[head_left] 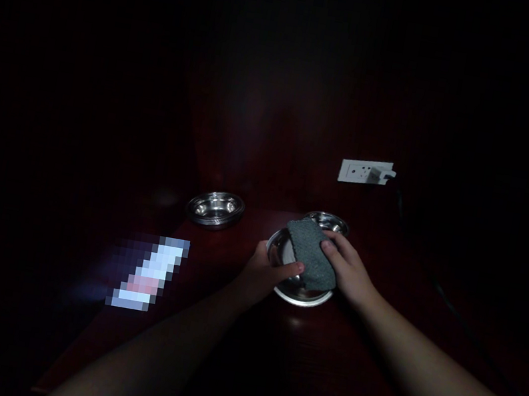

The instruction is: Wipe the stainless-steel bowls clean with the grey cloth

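A shiny metal bowl (301, 297) is between my hands, low over the dark red table. My left hand (265, 272) grips its left rim, with the thumb over the inside. In my right hand (347, 266) is a grey-green cloth (313, 255), folded and draped across the bowl's right side and part of its inside. The right thumb lies on top of the cloth; the other fingers are mostly hidden. Just behind the cloth, another metal bowl (329, 221) shows in part.
A stack of metal bowls (216, 209) stands to the left on the table (307, 367). Nearer on the left lies a bright, pixelated rectangle (150, 277). A white wall socket (357, 171) with a plug and dark cord is at the back right. The surroundings are very dark.
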A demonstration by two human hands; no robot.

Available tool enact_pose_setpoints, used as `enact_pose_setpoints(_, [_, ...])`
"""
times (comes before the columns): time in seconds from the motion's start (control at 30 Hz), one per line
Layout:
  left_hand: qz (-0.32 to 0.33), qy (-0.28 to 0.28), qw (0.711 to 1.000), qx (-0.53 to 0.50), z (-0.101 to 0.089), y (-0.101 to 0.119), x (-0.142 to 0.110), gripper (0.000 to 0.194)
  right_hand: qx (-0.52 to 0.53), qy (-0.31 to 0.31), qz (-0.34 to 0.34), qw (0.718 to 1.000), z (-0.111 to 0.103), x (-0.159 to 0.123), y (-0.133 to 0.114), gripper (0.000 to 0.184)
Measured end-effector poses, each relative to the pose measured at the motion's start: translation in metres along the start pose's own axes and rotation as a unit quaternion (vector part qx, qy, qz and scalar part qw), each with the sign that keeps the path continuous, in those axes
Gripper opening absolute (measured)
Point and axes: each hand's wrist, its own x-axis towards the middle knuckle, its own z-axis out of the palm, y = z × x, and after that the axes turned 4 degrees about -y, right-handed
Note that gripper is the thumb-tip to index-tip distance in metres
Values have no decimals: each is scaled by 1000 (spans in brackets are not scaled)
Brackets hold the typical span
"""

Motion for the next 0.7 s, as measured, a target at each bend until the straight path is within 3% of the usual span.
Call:
enact_pose_setpoints(0.33, [54, 1, 995, 84, -4, -3, -2, 77, 13, -4, 11, 1000, 0, -2, -4, 34])
enact_pose_setpoints(0.57, [66, -20, 996, 53, -2, -1, -4, 78, -16, -41, 0, 999, 1, -4, -8, 53])
enact_pose_setpoints(0.7, [70, -10, 995, 64, 0, 3, -7, 79, 8, -49, 4, 999, 2, -3, -8, 54])
